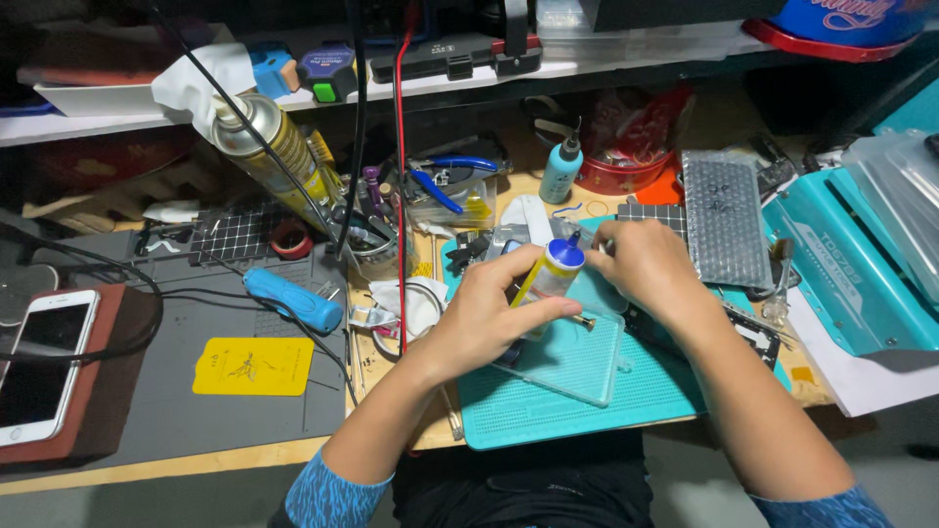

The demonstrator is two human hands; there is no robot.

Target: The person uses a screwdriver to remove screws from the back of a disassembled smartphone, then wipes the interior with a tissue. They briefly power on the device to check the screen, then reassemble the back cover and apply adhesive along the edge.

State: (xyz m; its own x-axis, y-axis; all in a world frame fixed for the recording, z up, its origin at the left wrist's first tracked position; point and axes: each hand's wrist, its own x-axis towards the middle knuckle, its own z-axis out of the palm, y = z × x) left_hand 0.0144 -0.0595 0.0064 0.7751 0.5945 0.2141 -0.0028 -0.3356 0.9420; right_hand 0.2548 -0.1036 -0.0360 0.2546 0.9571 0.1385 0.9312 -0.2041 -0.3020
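Nearest, two forearms in blue patterned sleeves reach over the wooden desk (pixel 245 458) edge onto a teal dotted work mat (pixel 587 396), its surface finely gridded. On it lies a clear, ribbed plastic plate (pixel 577 357), rectangular and glossy. The left hand (pixel 484 313) has its grip clamped on a small pale bottle (pixel 556 272) with a blue cap, held tilted over the plate's far edge, and a thin tool with a yellow shaft shows beside it under the fingers. The right hand (pixel 650 269) rests just beside the bottle, its grip curled together; whether it holds anything, I cannot tell. To the left spreads a grey rubbery mat (pixel 196 391) carrying a flat yellow card (pixel 252 367) and a blue cylindrical tool (pixel 291 298), with a white phone (pixel 44 362) on a brown pad at the far left. Farther back stand a tall gold spray can (pixel 279 147), a teal dropper bottle (pixel 560 168) and blue-handled pliers (pixel 445 176). A silvery bubble pouch (pixel 724 215) lies right, beside a teal machine (pixel 846 269). A cluttered white shelf (pixel 127 122) runs behind.
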